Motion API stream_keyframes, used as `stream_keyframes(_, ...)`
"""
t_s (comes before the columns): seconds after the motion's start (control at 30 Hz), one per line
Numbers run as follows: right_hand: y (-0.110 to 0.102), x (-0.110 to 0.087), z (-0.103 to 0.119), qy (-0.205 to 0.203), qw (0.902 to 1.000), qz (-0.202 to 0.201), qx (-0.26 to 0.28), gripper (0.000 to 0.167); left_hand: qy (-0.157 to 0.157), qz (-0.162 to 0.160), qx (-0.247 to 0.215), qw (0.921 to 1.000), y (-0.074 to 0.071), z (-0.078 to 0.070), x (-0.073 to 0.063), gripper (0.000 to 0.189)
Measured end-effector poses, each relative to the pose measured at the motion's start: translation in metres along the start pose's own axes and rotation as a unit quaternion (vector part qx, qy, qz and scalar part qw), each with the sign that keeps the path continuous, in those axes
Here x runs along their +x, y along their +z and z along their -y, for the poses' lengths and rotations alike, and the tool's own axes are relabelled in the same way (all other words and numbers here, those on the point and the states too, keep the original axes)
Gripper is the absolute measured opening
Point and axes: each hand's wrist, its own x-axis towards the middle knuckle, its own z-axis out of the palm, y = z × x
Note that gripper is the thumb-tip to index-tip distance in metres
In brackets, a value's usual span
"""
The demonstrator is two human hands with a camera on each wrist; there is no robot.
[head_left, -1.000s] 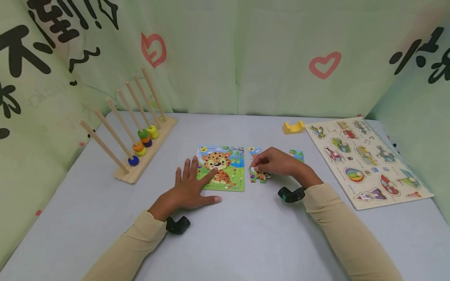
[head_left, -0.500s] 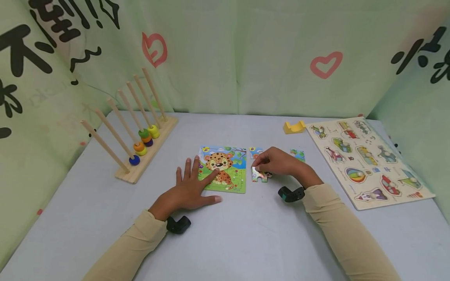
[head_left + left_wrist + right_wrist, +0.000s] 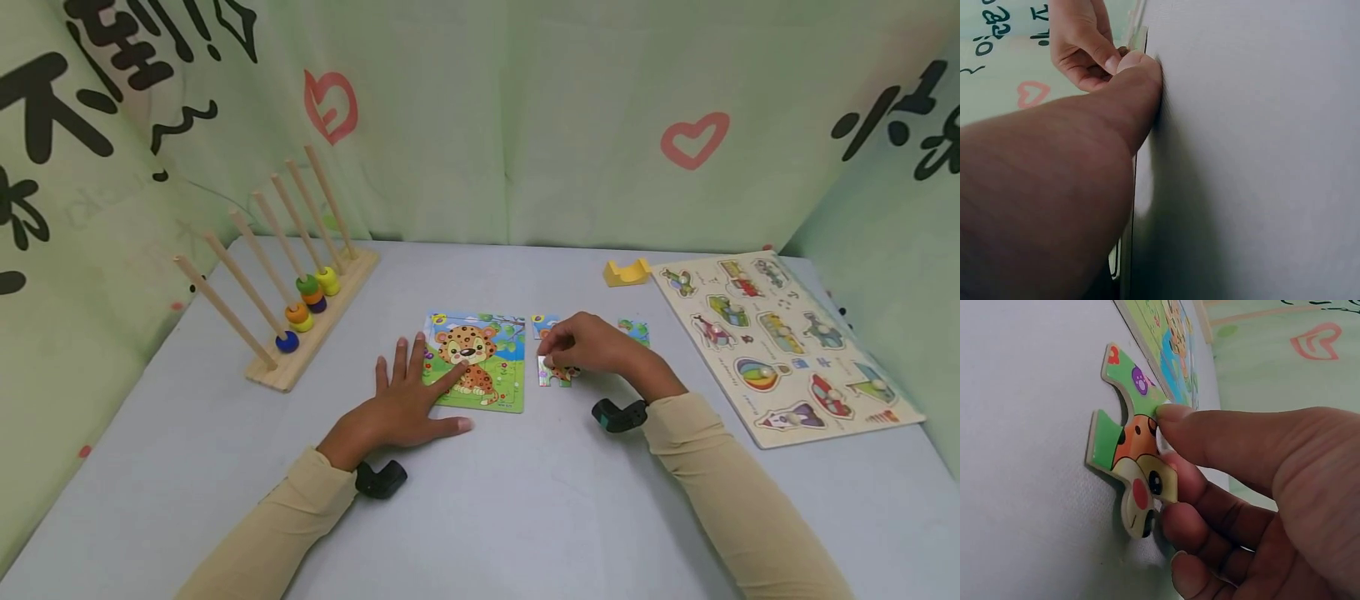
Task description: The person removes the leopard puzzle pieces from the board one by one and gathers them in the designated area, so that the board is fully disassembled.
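A square puzzle board (image 3: 498, 383) with a cartoon leopard lies in the middle of the table. My left hand (image 3: 390, 412) rests spread on its left side, index finger and thumb reaching over and below the picture. Just right of the board, my right hand (image 3: 592, 343) pinches a jigsaw piece (image 3: 1138, 434) between thumb and fingertips. Green grass, orange fur and part of a face are printed on this piece, which looks tilted off the table in the right wrist view. Two other pieces, one blue (image 3: 544, 323) and one with leaves (image 3: 636, 331), lie around that hand.
At the left stands a wooden peg rack (image 3: 330, 325) with several coloured rings. A yellow curved block (image 3: 627, 273) sits toward the back. On the right lies a large picture board (image 3: 723, 350) with several printed shapes. Curtains (image 3: 510, 125) enclose the table.
The jigsaw piece in my right hand has tilted slightly, and its left end looks paler. The leopard board appears a touch further right. Both hands stay nearly where they were.
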Motion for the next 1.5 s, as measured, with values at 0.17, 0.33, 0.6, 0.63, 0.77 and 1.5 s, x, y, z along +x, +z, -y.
stream_keyframes(0.17,0.0,0.001,0.002,0.012,0.9997,-0.021,-0.009,0.016,0.004,0.006,0.004,1.0,-0.002,-0.003,-0.001,0.079)
stream_keyframes(0.33,0.0,0.004,0.007,0.002,0.9991,-0.037,-0.021,0.018,0.048,-0.01,0.009,0.9988,-0.002,-0.001,0.0,0.077)
stream_keyframes(0.6,0.003,0.015,0.015,0.012,0.9988,-0.047,-0.012,0.023,0.157,-0.006,-0.028,0.9872,0.002,0.003,0.002,0.066)
stream_keyframes(0.63,0.003,0.017,0.016,0.013,0.9987,-0.048,-0.01,0.023,0.158,-0.002,-0.033,0.9868,0.002,0.002,0.002,0.065)
stream_keyframes(0.77,0.005,0.025,0.02,0.006,0.9982,-0.059,-0.003,0.023,0.145,0.01,-0.034,0.9889,0.002,-0.001,0.001,0.065)
stream_keyframes(1.5,0.018,0.058,0.047,-0.031,0.9982,-0.03,0.042,0.024,0.107,0.01,-0.001,0.9942,0.003,-0.007,0.003,0.073)
